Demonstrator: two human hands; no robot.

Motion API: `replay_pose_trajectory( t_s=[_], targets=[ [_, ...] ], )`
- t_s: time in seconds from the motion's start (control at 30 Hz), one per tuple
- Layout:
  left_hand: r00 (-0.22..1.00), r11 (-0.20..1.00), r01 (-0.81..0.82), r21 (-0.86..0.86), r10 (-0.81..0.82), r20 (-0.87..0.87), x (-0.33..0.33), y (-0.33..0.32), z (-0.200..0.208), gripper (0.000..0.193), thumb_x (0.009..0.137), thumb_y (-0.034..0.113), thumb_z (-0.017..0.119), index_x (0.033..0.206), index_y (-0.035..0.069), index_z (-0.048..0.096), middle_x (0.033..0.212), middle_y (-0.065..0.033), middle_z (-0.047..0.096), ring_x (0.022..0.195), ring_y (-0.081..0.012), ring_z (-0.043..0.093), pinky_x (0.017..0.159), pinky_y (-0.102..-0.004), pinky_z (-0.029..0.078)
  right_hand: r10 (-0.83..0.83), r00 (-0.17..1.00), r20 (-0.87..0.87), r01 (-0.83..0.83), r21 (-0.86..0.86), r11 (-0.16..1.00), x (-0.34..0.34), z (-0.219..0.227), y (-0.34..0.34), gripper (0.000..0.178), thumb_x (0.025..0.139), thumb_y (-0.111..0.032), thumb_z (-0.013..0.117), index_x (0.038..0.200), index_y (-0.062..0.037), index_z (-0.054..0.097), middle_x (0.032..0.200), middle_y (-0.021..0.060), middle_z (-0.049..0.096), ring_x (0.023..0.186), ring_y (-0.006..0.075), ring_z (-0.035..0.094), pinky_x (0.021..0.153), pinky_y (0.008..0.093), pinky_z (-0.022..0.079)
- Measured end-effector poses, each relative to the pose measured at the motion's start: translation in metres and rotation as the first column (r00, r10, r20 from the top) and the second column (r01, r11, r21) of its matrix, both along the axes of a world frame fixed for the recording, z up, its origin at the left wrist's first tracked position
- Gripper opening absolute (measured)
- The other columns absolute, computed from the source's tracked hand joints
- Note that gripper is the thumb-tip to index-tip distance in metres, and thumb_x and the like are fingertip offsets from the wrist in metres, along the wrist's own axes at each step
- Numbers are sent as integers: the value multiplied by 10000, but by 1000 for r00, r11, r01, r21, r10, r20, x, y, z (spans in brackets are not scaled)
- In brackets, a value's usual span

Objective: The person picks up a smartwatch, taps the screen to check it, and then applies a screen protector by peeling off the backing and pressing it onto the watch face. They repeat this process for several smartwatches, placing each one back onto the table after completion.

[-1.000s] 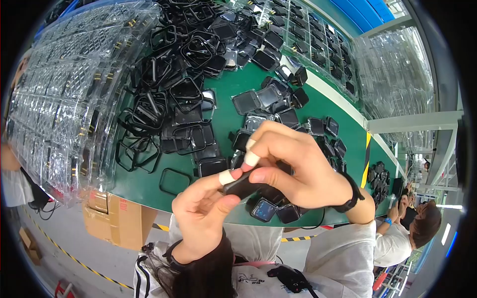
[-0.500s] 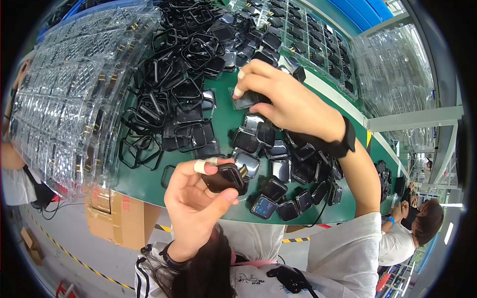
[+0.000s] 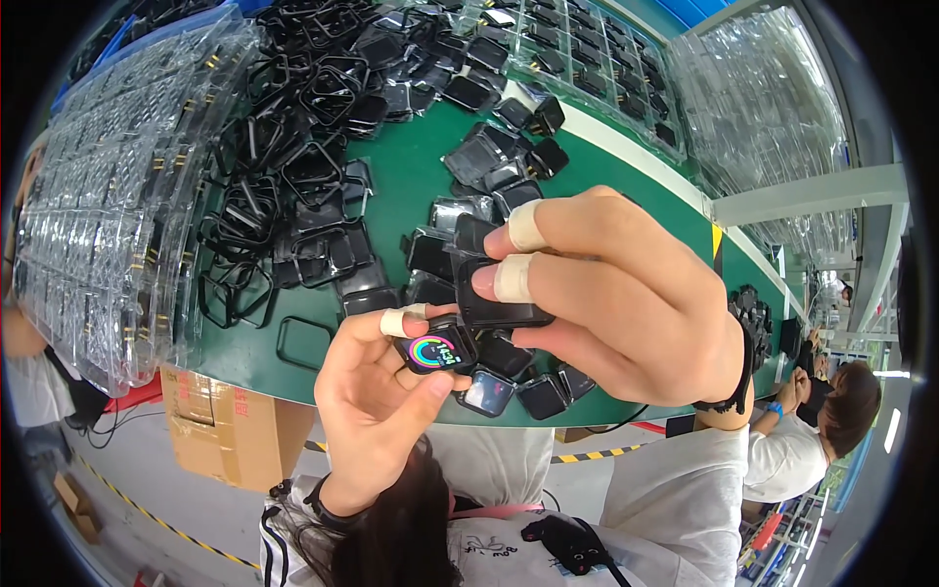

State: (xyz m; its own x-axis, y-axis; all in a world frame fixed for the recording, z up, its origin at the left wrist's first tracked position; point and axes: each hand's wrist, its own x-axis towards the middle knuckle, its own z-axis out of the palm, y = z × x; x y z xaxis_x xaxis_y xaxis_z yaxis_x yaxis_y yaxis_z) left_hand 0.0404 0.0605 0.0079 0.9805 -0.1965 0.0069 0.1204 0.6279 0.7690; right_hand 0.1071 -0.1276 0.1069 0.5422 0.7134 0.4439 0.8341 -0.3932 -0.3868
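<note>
My left hand [image 3: 372, 396] grips a small square smartwatch [image 3: 436, 349] between thumb and fingers; its screen is lit with a coloured ring. Close beside it, my right hand [image 3: 626, 293] pinches a dark, flat rectangular piece [image 3: 487, 293] that reaches the watch's upper right edge. Whether the two touch, I cannot tell. Pale tape wraps several fingertips. Under and around my right hand lie dark square watch bodies [image 3: 486, 390] on the green table [image 3: 391, 176]. Left of them is a heap of black rectangular frames [image 3: 311, 166], with one loose frame [image 3: 305, 342] near the front edge.
Tall stacks of clear plastic trays [image 3: 108, 205] stand at the left, with more trays [image 3: 763, 88] at the far right. A tray of black parts [image 3: 587, 59] lies at the back. A cardboard box [image 3: 235, 421] sits below the front edge. Another person [image 3: 817, 430] works at the right.
My right hand has come nearer, bringing the dark flat piece from mid-table to the watch. In my left hand the watch has turned, and its lit screen now shows.
</note>
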Motion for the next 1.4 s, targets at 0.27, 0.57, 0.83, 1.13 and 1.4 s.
replay_pose_trajectory(
  t_s=[0.27, 0.57, 0.83, 1.13, 1.4],
  targets=[
    [1000, 1000, -8, 29, 7, 5, -6, -10, 1, 379, 790, -152, 551, 1134, -53, 426, 1230, -260, 468, 1057, -231, 564, 837, -361, 558, -11, 999, -32, 9, -40, 999, -18, 1, -17, 372, 610, -24, 744, 960, 45, 637, 1000, 197, 571, 796, 290, 611, 644, 340, 505],
    [999, 997, 42, -57, -42, 5, -14, -22, 19, 438, 795, -120, 562, 1190, -49, 387, 1284, -264, 420, 1088, -226, 547, 885, -331, 514, 62, 997, 50, -72, 241, 968, -49, -21, -28, 231, 597, -30, 765, 754, 32, 607, 937, 195, 587, 767, 317, 635, 639, 381, 559],
    [997, 993, 58, -106, -51, 66, -20, -30, 23, 456, 797, -120, 550, 1209, -48, 369, 1301, -272, 404, 1131, -236, 527, 900, -313, 495, 84, 996, 11, -84, 237, 968, -60, -20, -33, 254, 573, -22, 767, 762, 37, 608, 924, 189, 585, 770, 341, 638, 628, 383, 563],
    [987, 994, 104, 28, -107, 117, -20, -34, 14, 485, 795, -170, 492, 1255, -83, 365, 1300, -242, 423, 1169, -273, 506, 949, -366, 478, -109, 968, -225, 155, 199, 968, -63, -7, -36, 273, 607, -67, 808, 791, 19, 626, 931, 175, 593, 679, 203, 598, 523, 252, 463],
    [982, 986, 162, 33, -164, 93, -24, -39, 19, 541, 775, -198, 493, 1288, -100, 351, 1300, -211, 430, 1172, -268, 506, 970, -389, 473, -343, 817, -464, 460, 165, 872, -67, -26, -23, 259, 661, -19, 789, 857, -1, 622, 951, 128, 555, 681, 85, 547, 508, 199, 407]
  ],
)
